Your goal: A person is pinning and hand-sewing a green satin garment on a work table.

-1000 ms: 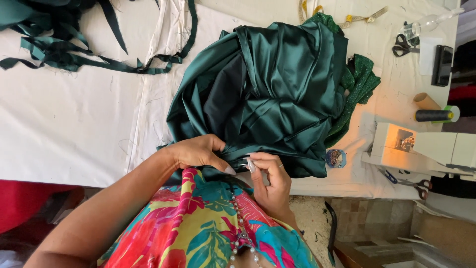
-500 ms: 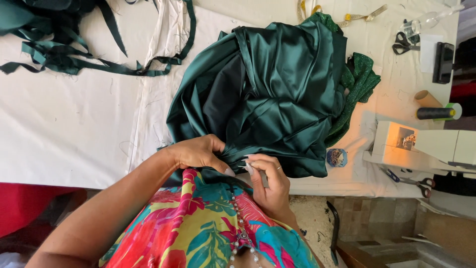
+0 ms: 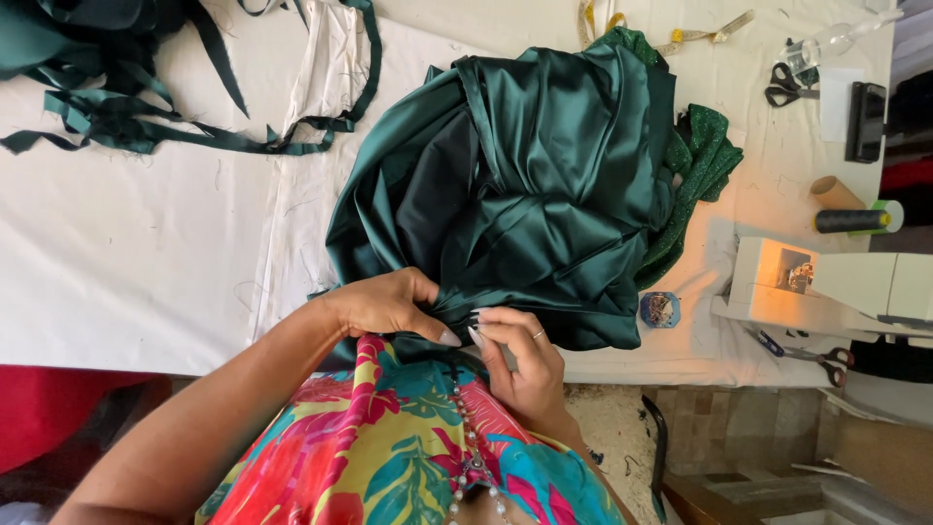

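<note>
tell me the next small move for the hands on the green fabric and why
Probably ease the pinched edge a little nearer and smooth it flat. Both the left hand and right hand pinch the near edge of the green fabric, which lies bunched in deep folds on the table.

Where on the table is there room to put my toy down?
The big free patch is the white table between the green strips and the near edge, left of the green satin pile. The right end is crowded: sewing machine, scissors, thread spool.
</note>
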